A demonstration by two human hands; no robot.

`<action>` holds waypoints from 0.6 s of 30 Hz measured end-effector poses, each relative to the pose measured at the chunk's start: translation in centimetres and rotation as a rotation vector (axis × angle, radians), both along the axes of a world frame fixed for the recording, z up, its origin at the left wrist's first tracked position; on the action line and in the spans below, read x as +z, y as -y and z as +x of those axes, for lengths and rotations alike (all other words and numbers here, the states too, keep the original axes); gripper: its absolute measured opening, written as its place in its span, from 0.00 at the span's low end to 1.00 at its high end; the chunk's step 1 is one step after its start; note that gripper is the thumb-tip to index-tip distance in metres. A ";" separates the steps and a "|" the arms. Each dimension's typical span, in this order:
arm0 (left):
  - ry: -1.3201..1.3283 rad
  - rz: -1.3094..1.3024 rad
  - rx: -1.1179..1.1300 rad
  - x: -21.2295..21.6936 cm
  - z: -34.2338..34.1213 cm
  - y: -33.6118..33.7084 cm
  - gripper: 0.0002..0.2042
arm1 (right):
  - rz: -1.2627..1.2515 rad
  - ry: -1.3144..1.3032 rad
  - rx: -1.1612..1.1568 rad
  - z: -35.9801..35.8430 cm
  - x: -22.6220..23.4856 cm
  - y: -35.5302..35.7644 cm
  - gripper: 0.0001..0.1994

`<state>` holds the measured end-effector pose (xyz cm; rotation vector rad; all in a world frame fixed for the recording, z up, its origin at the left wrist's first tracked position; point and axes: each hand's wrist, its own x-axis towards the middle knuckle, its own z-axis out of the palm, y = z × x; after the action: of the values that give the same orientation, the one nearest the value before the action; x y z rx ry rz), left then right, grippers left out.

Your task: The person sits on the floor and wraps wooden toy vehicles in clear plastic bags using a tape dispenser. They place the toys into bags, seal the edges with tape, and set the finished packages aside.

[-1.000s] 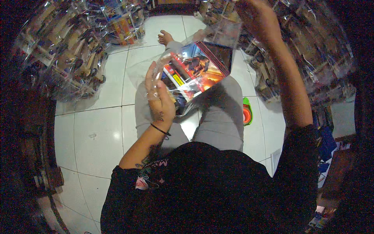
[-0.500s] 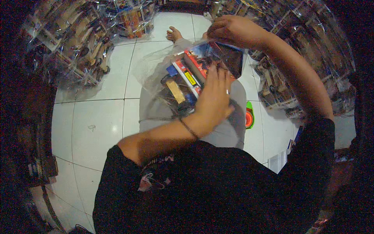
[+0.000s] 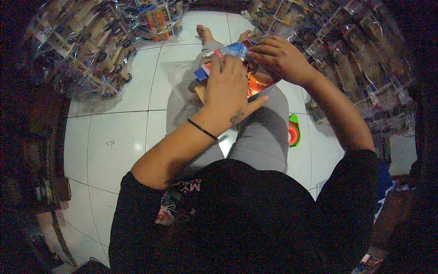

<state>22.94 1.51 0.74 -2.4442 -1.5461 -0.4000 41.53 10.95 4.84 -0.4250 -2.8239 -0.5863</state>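
Note:
Across my lap lies a colourful toy truck (image 3: 259, 85) with red, blue and orange panels and a bare wood part, inside a clear plastic bag (image 3: 179, 74). My left hand (image 3: 226, 89) rests over the truck's near left side, fingers stretched out and thumb apart, pressing on the plastic. At the truck's far right end, my right hand (image 3: 284, 60) bends its fingers around the edge of the bag. The left hand covers much of the truck, and its wheels are mostly hidden.
Right of my legs, a green and orange tape dispenser (image 3: 293, 131) sits on the white tiled floor (image 3: 121, 137). Large clear bags packed with wooden toys stand at the left (image 3: 86, 55) and right (image 3: 351, 59). Another bagged bundle (image 3: 159, 23) is at the back.
My right hand has come down and nearer, bringing the bag's far right side over the truck. My left hand has shifted left and slightly away from me.

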 end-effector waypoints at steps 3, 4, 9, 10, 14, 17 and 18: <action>-0.134 0.046 0.013 -0.5 0.1 0.1 0.41 | 0.056 0.022 0.000 0.1 -0.7 0.8 0.22; -0.127 0.169 0.004 -0.6 0.0 0.1 0.41 | 0.045 0.044 0.006 0.0 -0.8 1.0 0.21; -0.044 0.192 0.023 0.6 -0.2 1.2 0.40 | -0.064 0.197 -0.053 -0.2 -0.4 2.6 0.19; -0.109 0.116 0.064 1.1 -0.1 1.5 0.39 | -0.065 0.206 -0.074 -0.3 -0.4 3.0 0.17; 0.130 0.065 -0.214 2.3 1.2 1.9 0.34 | -0.067 0.114 -0.157 -0.5 -0.3 4.2 0.15; -0.214 0.052 -0.080 1.4 1.3 0.5 0.30 | -0.062 0.087 -0.185 0.3 -1.2 4.2 0.18; -0.195 0.120 -0.114 0.7 1.2 0.2 0.30 | 0.007 0.018 -0.128 1.0 -1.9 4.2 0.19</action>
<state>24.10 1.26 1.49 -2.4049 -1.2726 -0.2569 42.52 6.79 2.93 -0.6052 -2.8261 -0.6281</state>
